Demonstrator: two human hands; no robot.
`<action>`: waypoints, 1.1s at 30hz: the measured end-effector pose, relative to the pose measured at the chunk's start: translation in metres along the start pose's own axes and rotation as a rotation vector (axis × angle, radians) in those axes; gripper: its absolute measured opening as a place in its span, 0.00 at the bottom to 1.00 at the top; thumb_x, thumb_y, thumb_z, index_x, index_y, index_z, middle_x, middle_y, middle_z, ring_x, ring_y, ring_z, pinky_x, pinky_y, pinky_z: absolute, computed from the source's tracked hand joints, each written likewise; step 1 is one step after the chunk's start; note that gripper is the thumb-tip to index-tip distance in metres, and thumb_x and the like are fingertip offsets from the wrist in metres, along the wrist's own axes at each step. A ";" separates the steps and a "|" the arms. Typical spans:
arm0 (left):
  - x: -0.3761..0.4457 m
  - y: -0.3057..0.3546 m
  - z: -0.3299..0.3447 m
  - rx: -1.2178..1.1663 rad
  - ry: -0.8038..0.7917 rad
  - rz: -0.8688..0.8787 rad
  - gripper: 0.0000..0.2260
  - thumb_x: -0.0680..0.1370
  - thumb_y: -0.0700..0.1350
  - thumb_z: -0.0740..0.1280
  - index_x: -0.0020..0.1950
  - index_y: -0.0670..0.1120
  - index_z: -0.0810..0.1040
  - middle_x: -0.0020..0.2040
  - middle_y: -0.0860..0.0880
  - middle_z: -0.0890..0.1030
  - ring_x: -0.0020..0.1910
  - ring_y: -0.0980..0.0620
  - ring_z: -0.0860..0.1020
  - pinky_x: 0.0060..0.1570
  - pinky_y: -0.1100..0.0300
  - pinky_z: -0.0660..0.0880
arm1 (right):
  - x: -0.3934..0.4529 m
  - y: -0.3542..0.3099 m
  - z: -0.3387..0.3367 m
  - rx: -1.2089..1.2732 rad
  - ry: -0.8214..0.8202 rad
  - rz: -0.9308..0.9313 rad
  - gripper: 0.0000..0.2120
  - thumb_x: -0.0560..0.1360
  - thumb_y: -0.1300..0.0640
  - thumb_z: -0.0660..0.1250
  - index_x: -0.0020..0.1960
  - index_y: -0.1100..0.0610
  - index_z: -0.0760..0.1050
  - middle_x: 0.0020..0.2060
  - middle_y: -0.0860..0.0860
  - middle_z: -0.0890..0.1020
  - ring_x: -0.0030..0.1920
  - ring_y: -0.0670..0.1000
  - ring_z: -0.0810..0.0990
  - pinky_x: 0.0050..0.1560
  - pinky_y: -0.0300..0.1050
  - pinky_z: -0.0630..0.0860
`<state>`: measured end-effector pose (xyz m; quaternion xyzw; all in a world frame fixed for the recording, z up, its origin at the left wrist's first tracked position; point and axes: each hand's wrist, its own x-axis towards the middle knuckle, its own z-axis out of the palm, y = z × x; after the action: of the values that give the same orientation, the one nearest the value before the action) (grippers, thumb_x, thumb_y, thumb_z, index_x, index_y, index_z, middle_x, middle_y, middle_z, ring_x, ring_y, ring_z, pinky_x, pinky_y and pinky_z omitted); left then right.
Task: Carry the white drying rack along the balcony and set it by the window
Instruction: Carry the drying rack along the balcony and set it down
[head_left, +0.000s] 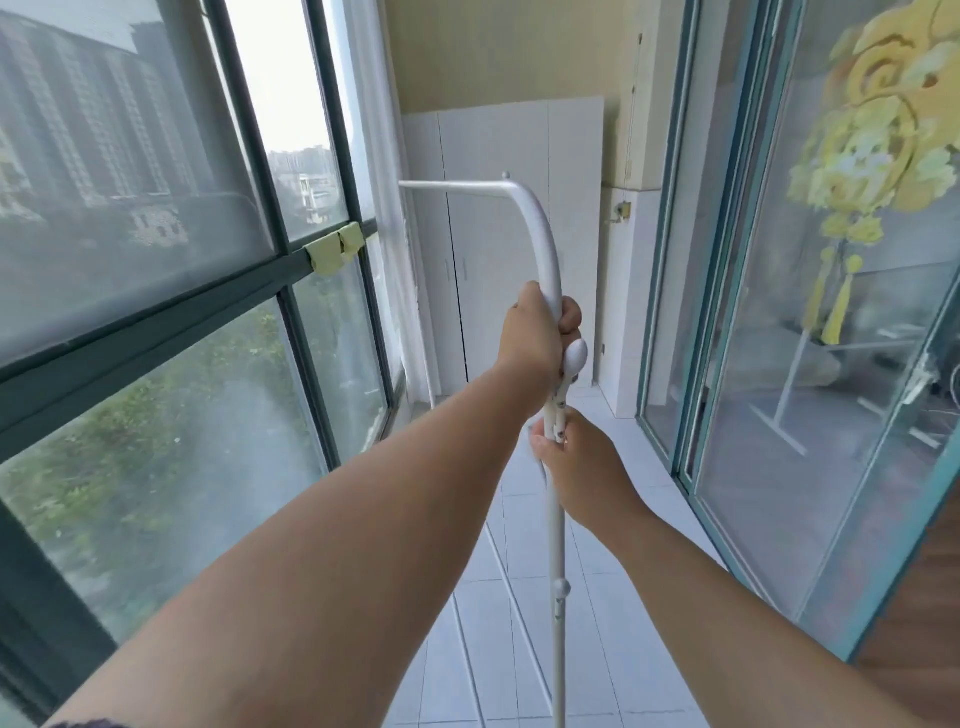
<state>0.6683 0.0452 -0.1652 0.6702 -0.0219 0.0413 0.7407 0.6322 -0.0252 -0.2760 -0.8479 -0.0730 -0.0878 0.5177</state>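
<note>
The rack was a thin white tube frame, folded flat and held upright in the middle of the balcony. Its near pole ran almost vertical from the bottom edge of the view up to the hands. Above them the tube curved over and away, then turned into a straight top bar reaching toward the window. A small round knob sat at that corner. A white oval lever or clip stuck out of the pole between the two hands, with a riveted hinge piece just under it. Lower on the pole was a small round joint. More thin white bars of the rack slanted down toward the floor, window side of the pole; the feet could not be seen.

The left hand was clenched round the curved tube just above the lever, fingers wrapped fully. The right hand gripped the pole just below the hinge, fingers closed round it.

The window ran along the rack's left, dark-framed, near the top bar's far end but not clearly touching. A white cabinet stood beyond the rack at the balcony end. A sliding glass door with a yellow flower decal was opposite the window.
</note>
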 end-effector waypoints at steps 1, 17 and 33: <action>0.012 -0.002 -0.001 0.005 -0.015 0.003 0.12 0.71 0.48 0.49 0.29 0.46 0.59 0.27 0.46 0.58 0.25 0.49 0.58 0.31 0.57 0.59 | 0.009 0.002 0.002 -0.005 0.010 -0.003 0.07 0.80 0.54 0.60 0.49 0.54 0.75 0.36 0.49 0.78 0.36 0.50 0.75 0.35 0.43 0.70; 0.201 -0.016 -0.029 0.036 -0.069 0.056 0.13 0.72 0.47 0.47 0.28 0.47 0.58 0.28 0.46 0.59 0.25 0.48 0.57 0.29 0.59 0.63 | 0.184 0.027 0.044 -0.009 0.094 -0.061 0.08 0.80 0.53 0.64 0.53 0.55 0.79 0.45 0.49 0.84 0.48 0.51 0.82 0.47 0.43 0.76; 0.391 -0.021 0.012 0.085 0.059 0.044 0.12 0.72 0.46 0.47 0.29 0.46 0.57 0.23 0.48 0.58 0.21 0.50 0.57 0.25 0.63 0.62 | 0.397 0.093 0.021 -0.019 0.015 -0.241 0.06 0.79 0.55 0.66 0.44 0.53 0.75 0.31 0.45 0.75 0.33 0.45 0.75 0.32 0.32 0.66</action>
<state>1.0600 0.0433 -0.1503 0.6990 -0.0128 0.0783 0.7108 1.0400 -0.0355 -0.2769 -0.8372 -0.1697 -0.1562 0.4960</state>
